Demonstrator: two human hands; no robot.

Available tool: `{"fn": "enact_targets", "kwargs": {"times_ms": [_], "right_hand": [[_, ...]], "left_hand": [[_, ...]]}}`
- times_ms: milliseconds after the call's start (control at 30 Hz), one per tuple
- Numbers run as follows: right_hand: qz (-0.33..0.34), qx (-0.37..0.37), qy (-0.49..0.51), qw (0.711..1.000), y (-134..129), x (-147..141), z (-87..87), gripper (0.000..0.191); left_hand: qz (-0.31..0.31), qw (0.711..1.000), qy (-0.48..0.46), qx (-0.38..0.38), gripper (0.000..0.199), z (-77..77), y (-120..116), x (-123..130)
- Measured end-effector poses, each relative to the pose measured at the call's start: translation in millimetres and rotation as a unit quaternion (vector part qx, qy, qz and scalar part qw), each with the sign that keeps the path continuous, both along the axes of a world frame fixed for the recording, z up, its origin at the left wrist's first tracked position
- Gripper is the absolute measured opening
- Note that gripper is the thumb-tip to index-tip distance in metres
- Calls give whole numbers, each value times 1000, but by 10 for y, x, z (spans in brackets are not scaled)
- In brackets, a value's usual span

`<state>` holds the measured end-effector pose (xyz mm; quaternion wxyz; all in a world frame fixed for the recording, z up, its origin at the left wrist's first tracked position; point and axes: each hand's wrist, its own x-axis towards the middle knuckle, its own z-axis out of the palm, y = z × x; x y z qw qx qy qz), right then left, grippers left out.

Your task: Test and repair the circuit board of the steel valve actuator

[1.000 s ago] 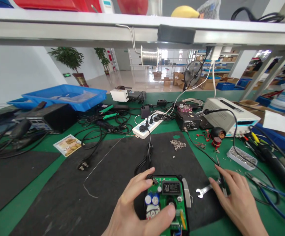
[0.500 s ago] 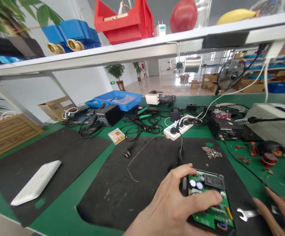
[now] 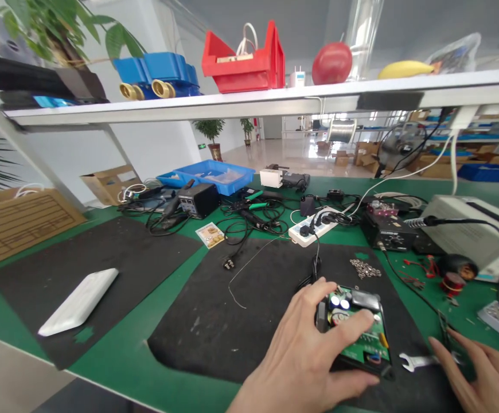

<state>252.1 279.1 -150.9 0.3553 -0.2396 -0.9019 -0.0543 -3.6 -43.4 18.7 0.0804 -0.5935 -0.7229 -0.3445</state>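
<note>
My left hand (image 3: 314, 344) grips a small black housing with a green circuit board (image 3: 363, 338) inside, its fingers spanning the sides and one lying across the top. Blue-topped capacitors and a dark block component show on the board. At the lower right, my right hand (image 3: 482, 367) has its fingers around a dark tool that looks like a pair of pliers (image 3: 444, 332), its handles partly hidden. An open-end wrench (image 3: 415, 361) lies on the black mat (image 3: 215, 321) between the two hands, its far end hidden near the right fingers.
A pile of small metal nuts (image 3: 365, 268) lies beyond the board. Further back are a white power strip (image 3: 312, 228), tangled cables and a soldering station (image 3: 389, 229). A white case (image 3: 80, 304) rests on the left mat. A shelf (image 3: 241, 108) spans overhead.
The camera view has tilted up and shifted, so the bench looks displaced. My left hand keeps its hold on the board's housing. My right hand stays at the dark tool, whose narrow end shows more clearly.
</note>
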Motion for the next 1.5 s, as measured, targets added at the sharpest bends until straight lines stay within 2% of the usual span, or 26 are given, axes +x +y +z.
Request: {"fn": "enact_targets", "kwargs": {"times_ms": [67, 133, 233, 333, 400, 500, 600, 667, 700, 800, 867, 967, 1100, 1333, 1433, 1500], "right_hand": [[16, 62, -96, 993, -7, 46, -8, 52], [-4, 77, -127, 989, -48, 51, -3, 51], [-24, 36, -99, 994, -135, -9, 44, 48], [-46, -7, -35, 998, -206, -90, 127, 60], [-55, -20, -9, 998, -245, -132, 185, 65], [-72, -36, 14, 997, -304, -176, 256, 66], [-85, -52, 35, 994, -351, -202, 303, 65], [-79, -56, 35, 995, -370, -211, 328, 63], [-76, -55, 35, 995, -376, -214, 339, 62], [-76, -55, 36, 995, -388, -219, 364, 60], [-80, -57, 41, 994, -393, -223, 365, 59], [-79, -60, 44, 994, -395, -230, 347, 57], [-80, -67, 36, 994, -384, -241, 329, 56], [-83, -81, 32, 993, -381, -242, 340, 57], [-82, -103, 33, 991, -407, -277, 434, 51], [-70, -128, 29, 989, -409, -413, 607, 43]], "left_hand": [[48, 998, -41, 20, 93, -87, -11, 143], [100, 985, -118, 73, 104, -217, 41, 315], [179, 940, -239, 168, 116, -380, 221, 601], [275, 888, -323, 177, 134, -414, 454, 836], [318, 870, -320, 197, 130, -392, 591, 914], [339, 865, -292, 226, 110, -357, 706, 874], [312, 881, -289, 209, 97, -306, 717, 667], [240, 895, -330, 180, 98, -240, 711, 465], [185, 901, -356, 166, 99, -200, 713, 354], [72, 903, -399, 140, 89, -81, 748, 5], [19, 904, -414, 109, 88, -31, 783, -225], [-4, 901, -422, 99, 80, -21, 820, -551], [-27, 892, -437, 109, 83, -90, 803, -915], [-118, 847, -510, 90, 86, -216, 630, -1302], [-134, 832, -533, 76, 86, -280, 576, -1435], [-146, 829, -537, 63, 86, -324, 553, -1507]]}}
